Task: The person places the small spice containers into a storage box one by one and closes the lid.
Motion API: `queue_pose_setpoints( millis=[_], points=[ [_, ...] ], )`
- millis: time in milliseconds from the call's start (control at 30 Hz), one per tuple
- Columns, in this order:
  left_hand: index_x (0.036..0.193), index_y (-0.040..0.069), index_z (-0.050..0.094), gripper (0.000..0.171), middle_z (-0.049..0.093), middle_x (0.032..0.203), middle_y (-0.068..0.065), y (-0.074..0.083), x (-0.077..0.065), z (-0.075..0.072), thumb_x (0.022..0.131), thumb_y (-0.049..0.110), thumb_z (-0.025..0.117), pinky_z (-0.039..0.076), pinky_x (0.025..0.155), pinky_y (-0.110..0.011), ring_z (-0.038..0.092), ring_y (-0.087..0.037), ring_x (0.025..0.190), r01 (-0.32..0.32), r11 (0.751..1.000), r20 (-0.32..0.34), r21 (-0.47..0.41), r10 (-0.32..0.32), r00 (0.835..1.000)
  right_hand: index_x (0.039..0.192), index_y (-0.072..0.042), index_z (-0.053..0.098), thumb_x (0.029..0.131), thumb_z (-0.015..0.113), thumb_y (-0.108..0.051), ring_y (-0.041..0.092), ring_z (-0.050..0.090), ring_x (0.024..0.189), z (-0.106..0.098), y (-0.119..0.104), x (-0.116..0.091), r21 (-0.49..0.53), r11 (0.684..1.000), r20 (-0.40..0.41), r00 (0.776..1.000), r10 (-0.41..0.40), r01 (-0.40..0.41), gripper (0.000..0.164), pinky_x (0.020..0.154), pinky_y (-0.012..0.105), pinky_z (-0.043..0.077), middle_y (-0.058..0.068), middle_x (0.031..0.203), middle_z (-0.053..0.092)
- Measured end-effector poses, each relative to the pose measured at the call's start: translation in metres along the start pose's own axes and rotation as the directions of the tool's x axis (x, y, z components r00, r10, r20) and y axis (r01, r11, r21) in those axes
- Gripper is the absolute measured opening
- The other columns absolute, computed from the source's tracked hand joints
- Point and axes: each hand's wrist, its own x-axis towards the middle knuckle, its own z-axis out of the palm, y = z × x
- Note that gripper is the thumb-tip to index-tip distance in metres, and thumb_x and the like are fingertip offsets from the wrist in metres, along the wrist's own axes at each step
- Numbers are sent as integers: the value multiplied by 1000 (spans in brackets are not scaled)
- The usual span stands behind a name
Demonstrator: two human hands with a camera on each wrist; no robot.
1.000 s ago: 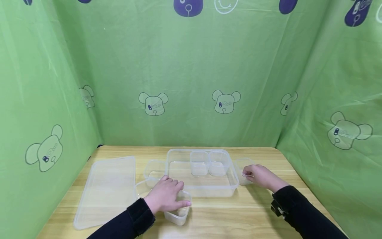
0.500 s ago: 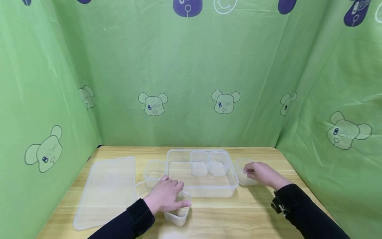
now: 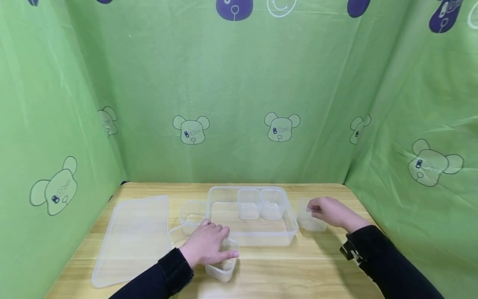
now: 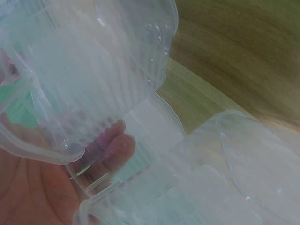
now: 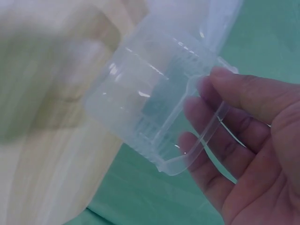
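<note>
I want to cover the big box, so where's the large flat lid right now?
In the head view, the large flat lid lies on the left side of the wooden table, just left of the clear containers at the left hand.

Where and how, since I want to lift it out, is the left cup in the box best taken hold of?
Probably the left side of its rim, from above: the left cup looks upright and open-topped, that side faces bare box floor, and the right cup stands close opposite.
</note>
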Motion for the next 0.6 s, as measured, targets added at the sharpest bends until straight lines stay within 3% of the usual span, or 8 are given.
queue_pose_setpoints(
  millis=[367,600],
  points=[
    [114,13,61,69,69,100,-2,1,-1,0,90,76,45,41,97,-41,65,-20,97,-9,1000,-15,-17,9,1000,92,-4,71,87,72,1,21,68,82,-21,-18,7,-24,999,-23,999,-26,25,7,76,41,56,6,87,71],
    [116,13,62,73,69,102,-3,0,-2,0,90,78,42,41,96,-40,65,-20,98,-6,1000,-12,-2,6,1000,89,-4,71,88,71,0,16,66,79,-33,-32,10,-53,998,-80,996,-33,29,5,74,41,56,-2,83,68]
  ],
)
